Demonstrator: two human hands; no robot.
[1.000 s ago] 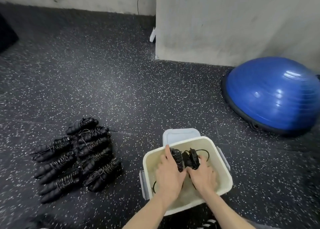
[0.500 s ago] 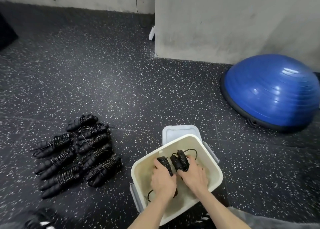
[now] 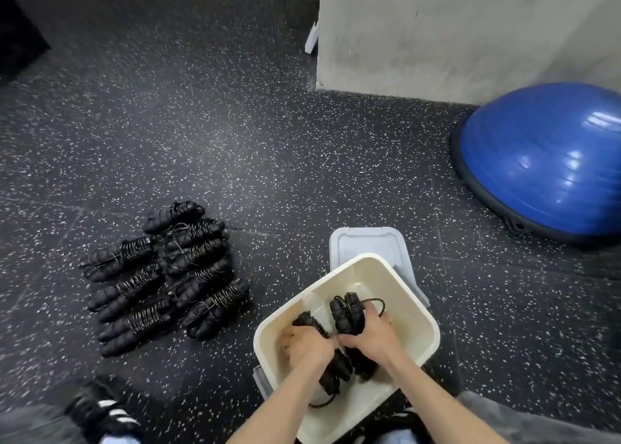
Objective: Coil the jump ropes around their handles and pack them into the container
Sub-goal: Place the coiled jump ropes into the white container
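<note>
Black shoe (image 3: 104, 410) with white stripes sits at the lower left of the frame, on the speckled rubber floor (image 3: 201, 124). Just right of it, at the lower centre, stands the cream container (image 3: 425, 326), and both forearms reach into it from the bottom edge.

Inside the container, the left hand (image 3: 307, 344) grips one coiled jump rope (image 3: 327, 366). Its fingers are curled round the handles, so the bundle passes under the palm: one end comes out above the knuckles toward the upper left, the other end comes out below the wrist. A loose loop of cord lies on the container bottom near that lower end. The right hand (image 3: 368, 337) holds a second coiled rope (image 3: 347, 312). Its fingers are wrapped round the middle of the bundle, and the handle tops stand out above the fingers, with a thin cord loop to their right. The two hands touch each other at the thumbs.

Behind the container, partly under it, lies the grey lid (image 3: 366, 243). At the left centre of the frame, a pile of coiled ropes (image 3: 164, 275) lies on the floor, well apart from the container. Further away, at the right edge, sits a blue balance dome (image 3: 544, 161). A grey concrete wall (image 3: 453, 30) fills the upper right.
</note>
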